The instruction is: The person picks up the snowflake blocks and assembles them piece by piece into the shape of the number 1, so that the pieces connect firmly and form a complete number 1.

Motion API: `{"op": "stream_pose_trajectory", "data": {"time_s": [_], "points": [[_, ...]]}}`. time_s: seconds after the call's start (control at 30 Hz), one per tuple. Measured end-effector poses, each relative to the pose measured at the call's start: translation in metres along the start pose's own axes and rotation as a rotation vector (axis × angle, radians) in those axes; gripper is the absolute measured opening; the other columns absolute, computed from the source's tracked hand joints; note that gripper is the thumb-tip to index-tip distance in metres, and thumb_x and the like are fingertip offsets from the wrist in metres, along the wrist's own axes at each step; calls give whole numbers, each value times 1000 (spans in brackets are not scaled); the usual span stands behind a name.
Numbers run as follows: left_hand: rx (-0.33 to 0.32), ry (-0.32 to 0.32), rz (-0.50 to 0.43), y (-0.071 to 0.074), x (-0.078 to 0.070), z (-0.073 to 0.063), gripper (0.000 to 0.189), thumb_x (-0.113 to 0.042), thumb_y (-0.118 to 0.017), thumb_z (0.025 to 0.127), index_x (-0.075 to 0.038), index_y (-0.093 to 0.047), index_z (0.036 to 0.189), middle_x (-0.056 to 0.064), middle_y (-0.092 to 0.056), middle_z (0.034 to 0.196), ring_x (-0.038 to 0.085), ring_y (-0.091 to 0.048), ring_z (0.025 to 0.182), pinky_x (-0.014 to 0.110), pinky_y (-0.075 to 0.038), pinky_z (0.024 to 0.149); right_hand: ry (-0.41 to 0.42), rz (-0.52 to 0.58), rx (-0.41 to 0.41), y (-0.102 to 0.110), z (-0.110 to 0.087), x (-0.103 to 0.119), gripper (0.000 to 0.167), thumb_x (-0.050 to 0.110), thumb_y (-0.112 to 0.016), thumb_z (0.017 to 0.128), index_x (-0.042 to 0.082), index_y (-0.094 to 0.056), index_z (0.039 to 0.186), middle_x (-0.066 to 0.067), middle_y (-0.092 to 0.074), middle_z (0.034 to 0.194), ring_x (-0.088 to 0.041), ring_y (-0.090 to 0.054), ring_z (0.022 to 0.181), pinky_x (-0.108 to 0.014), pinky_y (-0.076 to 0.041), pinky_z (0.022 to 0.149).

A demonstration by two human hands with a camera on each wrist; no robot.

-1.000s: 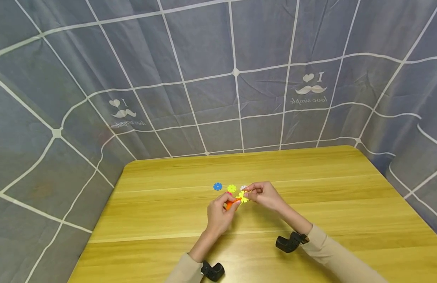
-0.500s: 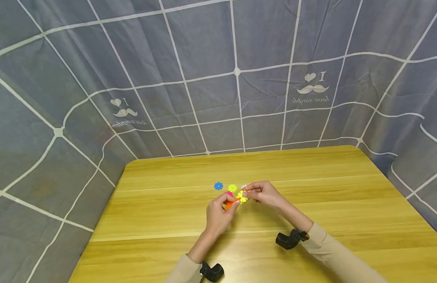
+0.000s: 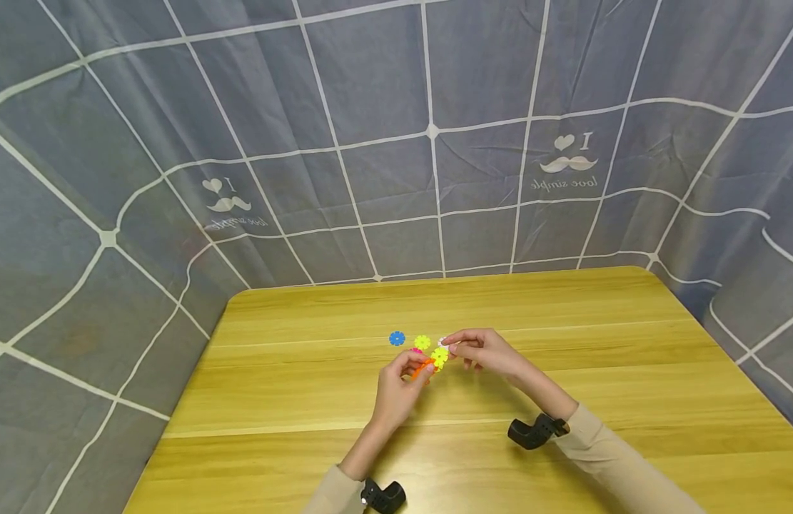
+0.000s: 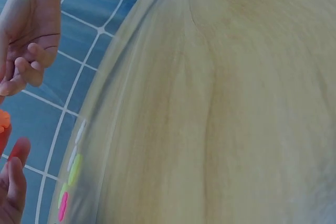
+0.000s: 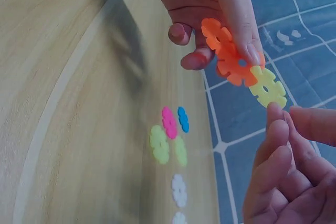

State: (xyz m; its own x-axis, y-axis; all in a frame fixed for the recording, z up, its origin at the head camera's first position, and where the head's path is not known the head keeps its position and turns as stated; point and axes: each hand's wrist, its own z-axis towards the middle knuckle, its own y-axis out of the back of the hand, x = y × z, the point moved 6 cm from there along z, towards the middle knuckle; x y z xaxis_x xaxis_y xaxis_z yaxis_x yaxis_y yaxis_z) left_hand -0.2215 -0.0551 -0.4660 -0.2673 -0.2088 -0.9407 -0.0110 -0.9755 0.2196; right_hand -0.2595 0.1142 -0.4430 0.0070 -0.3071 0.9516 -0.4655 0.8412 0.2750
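My left hand [image 3: 399,385] pinches joined orange snowflake discs [image 5: 233,61] between thumb and fingers, raised over the table. A yellow snowflake disc [image 5: 268,87] is joined to the orange edge and sticks out beyond the left thumb. Close to the yellow disc's free edge is my right hand [image 3: 489,353], its fingers loosely bent; in the head view a small gap shows between them. Whether a fingertip still brushes the disc in the right wrist view, I cannot tell. At the left wrist view's edge, only a bit of the orange disc [image 4: 4,120] shows.
Loose discs lie on the wooden table [image 3: 306,400] just beyond the hands: a blue disc [image 3: 397,338], a yellow-green disc [image 3: 422,343], a pink disc [image 5: 169,123], another yellow-green disc [image 5: 181,150] and white discs [image 5: 179,190]. A grey checked curtain [image 3: 370,178] surrounds the table's far side.
My right fingers, earlier pinching the yellow disc, have come off it and drawn slightly right. The yellow disc stays on the orange piece. My left hand keeps its pinch almost in place.
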Motion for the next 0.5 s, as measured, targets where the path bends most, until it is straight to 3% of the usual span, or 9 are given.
{"op": "stream_pose_trajectory", "data": {"time_s": [0.13,0.23,0.37,0.5], "points": [[31,53,-99,-1,2,0,18,-6,-68,88,1,-65,104,18,-69,95,26,-65,77,31,-58,67,41,-14,18,0,-2,3,33,14,-58,95,-5,-60,121,-8,-69,91,-11,-52,62,-22,-40,50],[53,85,-118,-1,3,0,19,-8,-66,90,1,-64,106,19,-69,93,35,-66,77,31,-57,60,66,-24,15,-1,-2,4,33,14,-61,93,-5,-60,120,-9,-68,91,-11,-52,61,-22,-40,49],[87,146,-179,-1,8,1,21,-9,-63,92,2,-61,110,20,-68,92,30,-68,73,20,-49,51,88,-42,7,-3,-1,4,30,11,-61,93,-5,-61,118,-18,-66,93,-11,-52,60,-22,-40,48],[128,197,-251,-3,12,0,23,-9,-60,94,4,-60,113,18,-67,94,22,-68,75,18,-49,53,87,-64,6,-6,-1,3,29,8,-60,92,-5,-61,118,-28,-64,97,-12,-51,59,-21,-39,48]]}}
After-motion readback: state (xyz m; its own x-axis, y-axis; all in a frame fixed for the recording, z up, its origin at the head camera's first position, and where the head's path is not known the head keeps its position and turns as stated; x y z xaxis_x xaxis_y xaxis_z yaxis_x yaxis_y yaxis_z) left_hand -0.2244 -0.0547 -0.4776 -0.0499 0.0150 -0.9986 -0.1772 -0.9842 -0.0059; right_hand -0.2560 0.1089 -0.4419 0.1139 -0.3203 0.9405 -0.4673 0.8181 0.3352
